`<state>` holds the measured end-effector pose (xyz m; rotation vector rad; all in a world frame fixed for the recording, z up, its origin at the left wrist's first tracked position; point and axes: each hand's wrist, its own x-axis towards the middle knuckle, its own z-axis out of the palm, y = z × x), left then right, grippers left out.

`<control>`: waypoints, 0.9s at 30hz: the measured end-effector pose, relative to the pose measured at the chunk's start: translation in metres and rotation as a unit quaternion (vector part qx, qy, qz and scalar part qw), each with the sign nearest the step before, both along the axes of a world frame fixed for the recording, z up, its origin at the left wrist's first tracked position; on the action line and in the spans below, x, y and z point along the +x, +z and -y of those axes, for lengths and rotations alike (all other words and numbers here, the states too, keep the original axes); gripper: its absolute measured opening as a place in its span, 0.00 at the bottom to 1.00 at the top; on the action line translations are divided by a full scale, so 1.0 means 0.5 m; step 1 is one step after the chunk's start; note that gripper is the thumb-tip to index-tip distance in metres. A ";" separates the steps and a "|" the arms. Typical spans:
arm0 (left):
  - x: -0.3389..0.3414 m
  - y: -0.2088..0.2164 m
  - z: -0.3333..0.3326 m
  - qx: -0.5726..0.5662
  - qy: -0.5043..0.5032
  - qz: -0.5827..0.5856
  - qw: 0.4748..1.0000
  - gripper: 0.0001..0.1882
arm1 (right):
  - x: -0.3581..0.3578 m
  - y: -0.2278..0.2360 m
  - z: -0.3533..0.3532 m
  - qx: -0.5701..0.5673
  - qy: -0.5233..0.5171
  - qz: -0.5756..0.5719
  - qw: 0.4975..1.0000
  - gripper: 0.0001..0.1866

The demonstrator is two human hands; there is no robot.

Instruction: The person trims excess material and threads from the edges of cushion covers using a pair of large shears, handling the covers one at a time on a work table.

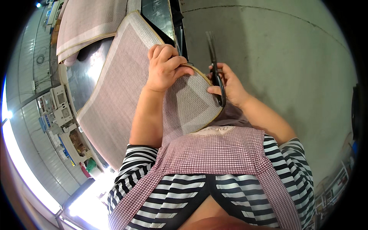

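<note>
A large pinkish woven mat (126,80) with a paler border and a yellow-brown bound edge slopes from the table to my apron. My left hand (163,69) is closed on its bound edge, with the thumb and bent fingers pinching it. My right hand (232,87) is wrapped round the handles of black scissors (213,57), just right of the mat's edge. Their blades point away from me over the floor and look blurred. Some of the right fingers are hidden behind the handles.
Another pink mat (92,19) lies at the far left on a shiny metal table (80,90). Beyond the table's left side stand pale machines (63,109), and a green item (91,165) sits near them. Grey floor (283,65) stretches to the right.
</note>
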<state>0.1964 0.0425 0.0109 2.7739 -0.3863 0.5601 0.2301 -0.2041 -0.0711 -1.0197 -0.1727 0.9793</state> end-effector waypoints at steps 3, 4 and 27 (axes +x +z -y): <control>0.006 0.030 -0.011 0.054 0.006 -0.061 0.997 0.23 | -0.005 0.022 -0.016 -0.049 0.003 0.048 0.998 0.31; 0.015 0.050 -0.014 0.074 0.007 -0.075 0.994 0.23 | -0.005 0.044 -0.013 -0.075 -0.002 0.075 0.994 0.30; -0.024 0.033 0.003 0.047 0.086 -0.095 0.991 0.22 | -0.057 0.029 0.005 -0.121 -0.016 0.150 0.981 0.26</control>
